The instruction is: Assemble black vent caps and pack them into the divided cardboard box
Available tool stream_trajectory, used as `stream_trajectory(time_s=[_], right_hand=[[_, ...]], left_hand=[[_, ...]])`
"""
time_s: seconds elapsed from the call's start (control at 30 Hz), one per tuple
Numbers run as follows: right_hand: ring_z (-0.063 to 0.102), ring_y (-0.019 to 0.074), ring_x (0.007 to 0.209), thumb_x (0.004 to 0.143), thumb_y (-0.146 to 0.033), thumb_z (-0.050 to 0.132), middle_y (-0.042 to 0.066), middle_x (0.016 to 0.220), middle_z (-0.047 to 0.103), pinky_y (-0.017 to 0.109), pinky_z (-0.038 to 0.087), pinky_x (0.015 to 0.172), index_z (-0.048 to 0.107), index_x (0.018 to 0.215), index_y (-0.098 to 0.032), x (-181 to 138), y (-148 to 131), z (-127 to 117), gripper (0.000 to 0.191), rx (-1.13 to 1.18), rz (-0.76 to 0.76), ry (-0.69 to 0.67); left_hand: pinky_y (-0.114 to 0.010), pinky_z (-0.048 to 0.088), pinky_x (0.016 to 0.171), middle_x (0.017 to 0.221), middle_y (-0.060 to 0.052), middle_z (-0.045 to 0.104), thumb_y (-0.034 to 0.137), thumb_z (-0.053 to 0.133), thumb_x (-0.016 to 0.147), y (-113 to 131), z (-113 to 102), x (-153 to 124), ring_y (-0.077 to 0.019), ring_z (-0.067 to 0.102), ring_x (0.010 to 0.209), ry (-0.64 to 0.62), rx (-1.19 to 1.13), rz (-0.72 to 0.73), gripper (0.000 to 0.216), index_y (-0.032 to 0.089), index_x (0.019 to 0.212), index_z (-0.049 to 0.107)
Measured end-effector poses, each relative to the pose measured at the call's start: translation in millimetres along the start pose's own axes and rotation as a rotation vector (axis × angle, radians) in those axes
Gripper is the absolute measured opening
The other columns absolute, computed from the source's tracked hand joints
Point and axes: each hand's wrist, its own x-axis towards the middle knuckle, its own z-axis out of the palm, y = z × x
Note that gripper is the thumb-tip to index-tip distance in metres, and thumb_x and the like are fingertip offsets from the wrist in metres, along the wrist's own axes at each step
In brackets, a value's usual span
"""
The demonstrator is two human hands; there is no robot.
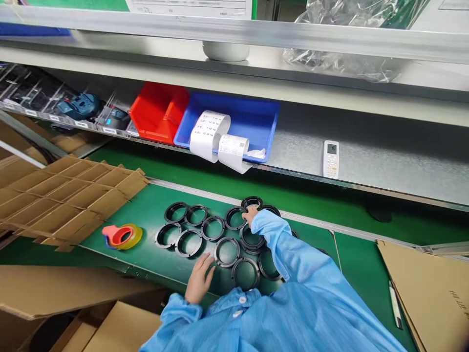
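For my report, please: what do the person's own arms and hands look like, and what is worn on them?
Both arms are in long, light blue coat sleeves with faint thin lines and gathered cuffs; round white snap buttons show on the coat. The left hand and right hand are bare.

The black rings (226, 239) are of moulded plastic, smooth and faintly glossy, and are laid out on the green bench mat (142, 215), whose surface looks matt and rubbery. Past the mat's left edge, rough matt corrugated cardboard is seen in a slotted divider (66, 195). Glossy plastic is shown by the red bin (159, 115) and the blue tray (238, 117) on the shelf, and thin, smooth paper by the receipt rolls (208, 134). The shelf (304, 132) is of dull galvanised steel, and the upper front rail (234, 32) is of brushed aluminium. The smock sleeve (289, 259) is of smooth, lightly sheened woven cloth.
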Motion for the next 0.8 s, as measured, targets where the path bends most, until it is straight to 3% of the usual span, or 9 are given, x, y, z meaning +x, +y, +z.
stream_trajectory(time_s=[0.1, 0.2, 0.3, 0.43, 0.53, 0.63, 0.7, 0.8], right_hand=[[0.052, 0.0397, 0.122, 0.075, -0.017, 0.07, 0.019, 0.133, 0.054, 0.058, 0.047, 0.097, 0.061, 0.134, -0.026, 12.1, -6.5, -2.1, 0.06, -0.011, -0.014, -0.043], [0.053, 0.0414, 0.124, 0.075, -0.018, 0.071, 0.019, 0.135, 0.054, 0.06, 0.046, 0.097, 0.046, 0.148, -0.032, 16.1, -8.7, -2.4, 0.079, 0.011, 0.013, -0.067], [0.053, 0.04, 0.126, 0.083, -0.018, 0.065, 0.018, 0.138, 0.053, 0.059, 0.046, 0.099, 0.027, 0.157, -0.035, 6.8, -5.7, -0.3, 0.085, 0.061, 0.071, -0.051], [0.049, 0.0359, 0.13, 0.083, -0.014, 0.062, 0.015, 0.14, 0.051, 0.053, 0.047, 0.101, 0.021, 0.158, -0.035, -28.5, 11.4, 6.3, 0.088, 0.143, 0.162, 0.018], [0.051, 0.0295, 0.129, 0.077, -0.01, 0.067, 0.012, 0.138, 0.054, 0.043, 0.047, 0.103, 0.02, 0.158, -0.032, -68.2, 42.8, 13.7, 0.096, 0.2, 0.26, 0.074], [0.053, 0.0264, 0.126, 0.074, -0.009, 0.068, 0.012, 0.135, 0.057, 0.038, 0.045, 0.106, 0.035, 0.153, -0.024, -118.8, 92.0, 22.5, 0.087, 0.241, 0.428, 0.124], [0.053, 0.0266, 0.126, 0.075, -0.008, 0.066, 0.014, 0.134, 0.059, 0.039, 0.044, 0.107, 0.046, 0.146, -0.017, -155.3, 131.0, 29.4, 0.074, 0.258, 0.577, 0.161], [0.055, 0.0271, 0.124, 0.08, -0.009, 0.061, 0.018, 0.132, 0.059, 0.04, 0.044, 0.106, 0.049, 0.141, -0.009, -209.6, 186.5, 44.2, 0.062, 0.271, 0.814, 0.218]], left_hand=[[-0.05, 0.052, 0.104, 0.129, -0.016, 0.065, 0.039, 0.047, 0.091, -17.5, -9.6, -21.6, -0.0305, 0.062, 0.121, 0.039, -0.037, -0.111, 0.037, 0.019, 0.113, 0.071], [-0.047, 0.053, 0.103, 0.126, -0.017, 0.067, 0.042, 0.047, 0.091, -26.7, -12.1, -27.4, -0.0299, 0.065, 0.116, 0.057, -0.053, -0.146, 0.04, 0.018, 0.11, 0.072], [-0.045, 0.054, 0.102, 0.124, -0.017, 0.068, 0.044, 0.045, 0.09, -26.7, -9.7, -12.1, -0.0294, 0.066, 0.114, 0.021, -0.071, -0.096, 0.042, 0.017, 0.108, 0.072], [-0.044, 0.05, 0.107, 0.125, -0.015, 0.067, 0.046, 0.045, 0.09, -14.2, 0.0, 35.5, -0.0292, 0.063, 0.118, -0.03, -0.09, 0.038, 0.045, 0.017, 0.114, 0.069], [-0.046, 0.047, 0.109, 0.128, -0.014, 0.065, 0.047, 0.045, 0.089, 1.6, 12.3, 77.1, -0.0293, 0.061, 0.12, -0.063, -0.102, 0.138, 0.045, 0.018, 0.117, 0.067], [-0.048, 0.047, 0.109, 0.128, -0.016, 0.065, 0.048, 0.045, 0.089, 16.8, 24.6, 106.5, -0.0311, 0.061, 0.12, -0.116, -0.109, 0.222, 0.046, 0.016, 0.114, 0.067], [-0.049, 0.047, 0.109, 0.128, -0.016, 0.065, 0.048, 0.044, 0.089, 23.9, 31.3, 116.4, -0.0316, 0.061, 0.121, -0.146, -0.108, 0.261, 0.046, 0.016, 0.113, 0.067], [-0.047, 0.046, 0.11, 0.127, -0.016, 0.065, 0.048, 0.043, 0.089, 29.8, 39.1, 119.3, -0.031, 0.06, 0.121, -0.166, -0.094, 0.275, 0.046, 0.016, 0.113, 0.067]])
